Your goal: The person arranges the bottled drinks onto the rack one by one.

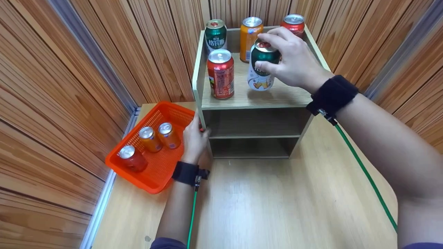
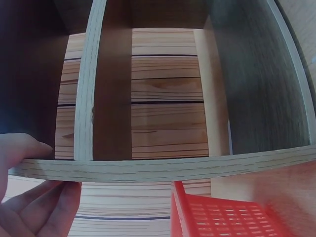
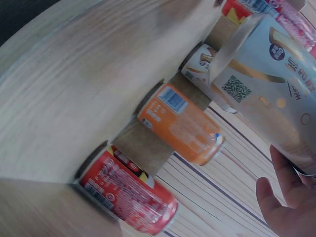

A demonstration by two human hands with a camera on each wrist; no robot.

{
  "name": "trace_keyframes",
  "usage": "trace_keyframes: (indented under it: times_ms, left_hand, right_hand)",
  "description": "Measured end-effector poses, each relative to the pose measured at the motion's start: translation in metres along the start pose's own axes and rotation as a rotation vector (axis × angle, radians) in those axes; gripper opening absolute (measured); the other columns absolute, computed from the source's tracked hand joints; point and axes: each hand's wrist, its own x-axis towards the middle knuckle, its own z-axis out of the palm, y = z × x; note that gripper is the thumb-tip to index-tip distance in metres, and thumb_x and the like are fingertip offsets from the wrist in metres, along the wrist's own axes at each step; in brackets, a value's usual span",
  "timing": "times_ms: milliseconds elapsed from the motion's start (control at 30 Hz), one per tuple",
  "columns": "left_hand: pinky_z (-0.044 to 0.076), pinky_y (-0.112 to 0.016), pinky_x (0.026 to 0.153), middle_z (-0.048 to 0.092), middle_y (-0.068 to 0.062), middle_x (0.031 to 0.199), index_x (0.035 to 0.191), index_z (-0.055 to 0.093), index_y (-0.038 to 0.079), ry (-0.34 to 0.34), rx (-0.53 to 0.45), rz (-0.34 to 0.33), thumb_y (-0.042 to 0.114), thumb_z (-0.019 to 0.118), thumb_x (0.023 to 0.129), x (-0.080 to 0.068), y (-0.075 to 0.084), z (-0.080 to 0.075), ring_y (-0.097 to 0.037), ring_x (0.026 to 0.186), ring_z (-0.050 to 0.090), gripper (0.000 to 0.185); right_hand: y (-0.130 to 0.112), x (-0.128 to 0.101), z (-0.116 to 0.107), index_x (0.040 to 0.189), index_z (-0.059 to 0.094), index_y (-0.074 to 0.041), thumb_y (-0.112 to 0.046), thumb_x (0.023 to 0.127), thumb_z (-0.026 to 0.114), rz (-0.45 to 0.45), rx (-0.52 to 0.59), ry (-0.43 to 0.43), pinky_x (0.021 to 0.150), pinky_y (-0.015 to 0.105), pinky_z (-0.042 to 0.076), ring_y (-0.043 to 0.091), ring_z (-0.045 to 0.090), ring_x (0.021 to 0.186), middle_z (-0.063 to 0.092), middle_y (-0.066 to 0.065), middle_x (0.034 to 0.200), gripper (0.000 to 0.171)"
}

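A green-and-white drink can [image 1: 261, 77] is in my right hand [image 1: 294, 57], pinched near its upper end between thumb and fingers. In the right wrist view the can [image 3: 269, 79] tilts, its base apart from the top board [image 1: 290, 98] of a small wooden shelf. With my left hand [image 1: 194, 140] I grip the shelf's left side panel [image 2: 148, 169], thumb on the inner face and fingers outside. On the top board stand a red can [image 1: 220, 76] at the front left, another green-and-white can [image 1: 216, 36], an orange can [image 1: 251, 36] and a red can [image 1: 293, 23] behind.
An orange plastic basket [image 1: 152, 188] sits left of the shelf. It holds a red can [image 1: 133, 159] and two orange cans [image 1: 150, 140]. Two lower compartments [image 1: 254, 122] of the shelf face me. Wood-patterned walls [image 1: 69, 86] surround the table [image 1: 252, 207].
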Motion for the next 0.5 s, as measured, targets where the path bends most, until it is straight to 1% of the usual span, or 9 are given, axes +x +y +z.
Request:
trace_keyframes:
  times_ms: [67,200,333,500]
  left_hand:
    - [0.052,-0.047,0.083,0.068,-0.017,0.109,0.142,0.047,0.008,-0.003,-0.004,0.001,-0.002,0.074,0.079,0.000,0.001,0.000,-0.033,0.093,0.065,0.070]
    - [0.052,-0.045,0.088,0.066,-0.016,0.118,0.145,0.044,0.011,-0.019,-0.026,-0.012,-0.003,0.072,0.080,0.000,0.002,-0.001,-0.031,0.099,0.065,0.072]
    - [0.052,-0.045,0.089,0.065,-0.015,0.121,0.146,0.043,0.011,-0.020,-0.028,-0.014,-0.004,0.072,0.081,0.000,0.002,-0.001,-0.031,0.101,0.065,0.072]
    - [0.052,-0.044,0.089,0.065,-0.015,0.121,0.146,0.042,0.010,-0.016,-0.037,-0.012,-0.003,0.070,0.081,-0.001,0.001,-0.001,-0.030,0.099,0.065,0.072]
  right_hand:
    - [0.002,0.002,0.004,0.143,0.048,-0.012,-0.034,0.091,0.067,0.020,-0.004,-0.025,0.095,0.044,0.046,0.025,0.048,0.120,0.047,0.010,0.134,0.060]
    - [0.004,0.004,0.011,0.145,0.047,-0.013,-0.037,0.092,0.064,0.051,-0.008,-0.077,0.096,0.045,0.045,0.026,0.048,0.120,0.046,0.009,0.135,0.060]
    - [0.006,0.006,0.017,0.145,0.046,-0.014,-0.037,0.093,0.063,0.061,-0.004,-0.093,0.096,0.044,0.045,0.025,0.048,0.120,0.046,0.009,0.135,0.060]
    - [0.010,0.009,0.023,0.146,0.046,-0.015,-0.038,0.093,0.063,0.073,-0.005,-0.104,0.098,0.044,0.044,0.025,0.047,0.122,0.045,0.008,0.136,0.060]
